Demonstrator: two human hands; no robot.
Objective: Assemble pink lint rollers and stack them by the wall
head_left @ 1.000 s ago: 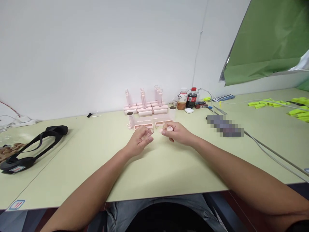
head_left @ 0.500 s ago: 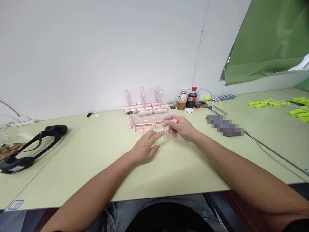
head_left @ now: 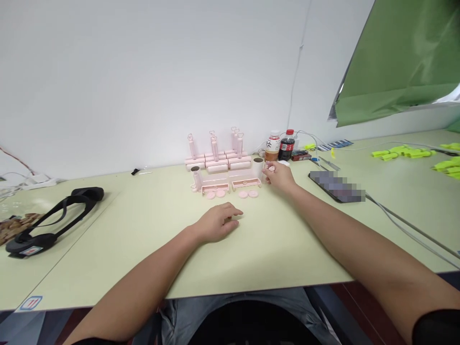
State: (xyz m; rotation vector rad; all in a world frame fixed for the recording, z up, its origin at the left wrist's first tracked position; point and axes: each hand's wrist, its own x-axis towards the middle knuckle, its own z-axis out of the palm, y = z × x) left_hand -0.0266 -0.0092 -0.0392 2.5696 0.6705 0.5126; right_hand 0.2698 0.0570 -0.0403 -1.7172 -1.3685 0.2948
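Note:
My left hand (head_left: 217,222) rests on the table, fingers loosely stretched out, holding nothing. My right hand (head_left: 279,177) is closed around a small clear tube with a pink end (head_left: 271,168), mostly hidden by the fingers. That hand is just right of a standing white roll (head_left: 258,168) with a dark open top. Left of the roll lie two pink trough-shaped holders (head_left: 246,183), and pink discs (head_left: 243,194) lie in front of them. A clear tube (head_left: 197,178) stands by another dark-topped roll at the left end of this row.
Against the wall, several pink tubes with heart-shaped loops (head_left: 214,148) stand among pink boxes (head_left: 217,166). Two drink bottles (head_left: 286,146) are right of them. A phone (head_left: 336,187) with a cable lies further right. A black headset (head_left: 53,220) lies at left; yellow pieces (head_left: 402,152) lie at far right.
My right hand has moved right and back with the clear tube, away from my left hand to beside the white roll. My left hand has lowered slightly towards me.

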